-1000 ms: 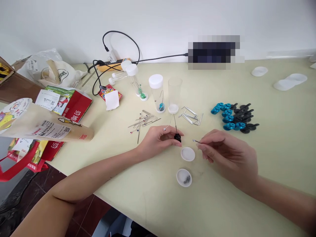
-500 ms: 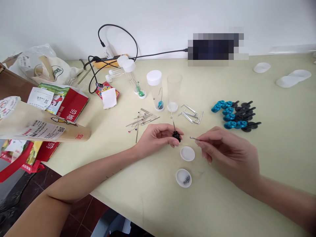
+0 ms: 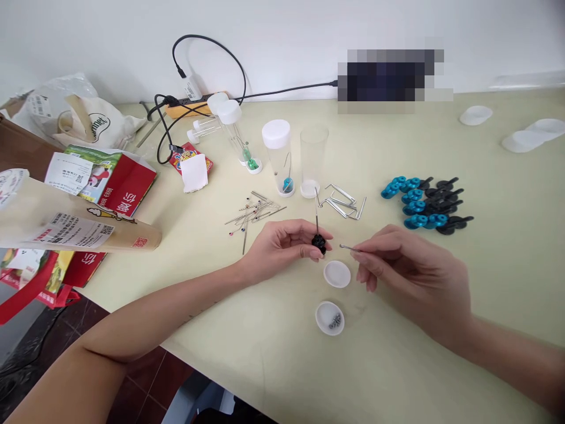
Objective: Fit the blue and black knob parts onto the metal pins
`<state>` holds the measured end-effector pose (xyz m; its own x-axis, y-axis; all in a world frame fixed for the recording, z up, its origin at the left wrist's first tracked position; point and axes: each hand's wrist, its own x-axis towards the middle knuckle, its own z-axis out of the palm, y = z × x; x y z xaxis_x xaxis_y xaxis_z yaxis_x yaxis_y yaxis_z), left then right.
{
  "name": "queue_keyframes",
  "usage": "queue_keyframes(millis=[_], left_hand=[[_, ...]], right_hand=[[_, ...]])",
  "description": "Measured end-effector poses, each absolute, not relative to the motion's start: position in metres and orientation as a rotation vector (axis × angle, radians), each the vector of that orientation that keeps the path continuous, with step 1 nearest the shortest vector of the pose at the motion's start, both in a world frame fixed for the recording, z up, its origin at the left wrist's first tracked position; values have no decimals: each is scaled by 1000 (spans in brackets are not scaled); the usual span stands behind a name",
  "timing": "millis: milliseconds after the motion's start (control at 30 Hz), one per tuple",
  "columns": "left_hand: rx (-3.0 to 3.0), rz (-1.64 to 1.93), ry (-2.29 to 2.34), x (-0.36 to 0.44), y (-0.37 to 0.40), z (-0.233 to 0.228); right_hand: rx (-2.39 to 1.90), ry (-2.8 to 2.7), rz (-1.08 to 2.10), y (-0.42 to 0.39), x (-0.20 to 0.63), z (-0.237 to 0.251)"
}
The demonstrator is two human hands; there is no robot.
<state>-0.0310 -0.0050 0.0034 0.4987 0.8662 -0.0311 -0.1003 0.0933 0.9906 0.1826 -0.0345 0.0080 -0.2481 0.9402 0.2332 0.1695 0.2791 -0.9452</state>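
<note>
Between the thumb and fingers of my left hand [image 3: 293, 241] is a small black ridged knob [image 3: 318, 243]. A thin metal rod [image 3: 316, 215] with a bent top stands up from it. My right hand [image 3: 410, 277] pinches a short, thin metal pin [image 3: 348, 247]; its tip points left at the knob, a small gap away. Just below the hands lies a white cap [image 3: 337, 274]. A second white cap [image 3: 324, 315] nearer me holds several small metal pieces [image 3: 335, 321]. Behind my left hand is a pile of thin metal pins [image 3: 253, 213], some with coloured tips.
Bent metal rods [image 3: 346, 203] lie behind the hands, near an uncapped clear tube [image 3: 314, 156] and a white-capped tube [image 3: 277, 159]. Blue knobs [image 3: 415, 203] and black winged pieces [image 3: 448, 200] are grouped right. A large drink cup [image 3: 79, 218] and packages crowd the left.
The black knob and its rod have tilted more upright and shifted slightly right in my left hand. My right hand keeps its pinch on the pin, almost in the same place.
</note>
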Motion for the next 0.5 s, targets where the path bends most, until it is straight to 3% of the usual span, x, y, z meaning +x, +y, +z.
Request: queue_keyframes(millis=[500], left_hand=[[1078,775,587,-32,0,2]], right_hand=[[-1037,-1619,1065,-35,183,8]])
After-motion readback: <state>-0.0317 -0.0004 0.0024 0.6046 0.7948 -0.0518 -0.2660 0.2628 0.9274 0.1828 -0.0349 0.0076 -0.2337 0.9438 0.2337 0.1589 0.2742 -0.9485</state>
